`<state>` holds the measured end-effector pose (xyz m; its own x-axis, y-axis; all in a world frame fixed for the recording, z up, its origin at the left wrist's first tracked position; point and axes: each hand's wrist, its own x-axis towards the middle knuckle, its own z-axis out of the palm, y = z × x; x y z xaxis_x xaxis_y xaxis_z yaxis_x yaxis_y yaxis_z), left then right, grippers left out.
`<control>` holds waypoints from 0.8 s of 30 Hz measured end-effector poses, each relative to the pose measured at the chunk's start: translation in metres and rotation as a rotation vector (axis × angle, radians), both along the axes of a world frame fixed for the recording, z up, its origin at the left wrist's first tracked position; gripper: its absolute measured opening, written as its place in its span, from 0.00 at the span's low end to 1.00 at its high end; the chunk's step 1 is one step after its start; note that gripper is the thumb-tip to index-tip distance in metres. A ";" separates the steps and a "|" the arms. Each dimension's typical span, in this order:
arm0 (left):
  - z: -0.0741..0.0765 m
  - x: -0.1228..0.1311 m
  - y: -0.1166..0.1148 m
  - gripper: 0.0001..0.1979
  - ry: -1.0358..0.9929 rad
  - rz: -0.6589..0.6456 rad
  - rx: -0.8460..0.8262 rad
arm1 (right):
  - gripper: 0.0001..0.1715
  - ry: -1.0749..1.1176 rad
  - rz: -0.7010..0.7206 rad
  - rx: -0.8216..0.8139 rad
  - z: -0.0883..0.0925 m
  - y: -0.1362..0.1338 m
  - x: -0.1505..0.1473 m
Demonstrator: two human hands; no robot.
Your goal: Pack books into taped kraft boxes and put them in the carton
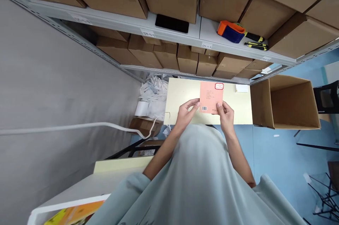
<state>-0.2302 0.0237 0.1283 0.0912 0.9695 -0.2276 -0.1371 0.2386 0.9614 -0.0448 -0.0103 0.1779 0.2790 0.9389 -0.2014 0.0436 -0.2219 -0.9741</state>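
Over the pale table (182,90), a pink book (211,94) points longways ahead, right hand (227,116) pinching its near right corner, left hand (186,112) half curled at its left edge, grip hard to tell

Over there, the person's two bare forearms (165,151) reach forward, far apart near the elbows. The bare left hand (187,112) and bare right hand (226,116) come near each other, both pinching, fingers bent.
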 end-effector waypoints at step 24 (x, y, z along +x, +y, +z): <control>0.024 0.040 -0.002 0.13 0.225 0.191 0.395 | 0.33 -0.108 0.177 0.124 -0.003 0.043 0.003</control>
<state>-0.1897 0.0217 0.1519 -0.1055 0.9803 0.1672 0.0787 -0.1594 0.9841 -0.0422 0.0324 0.1747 0.1219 0.9908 -0.0591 0.1763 -0.0802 -0.9811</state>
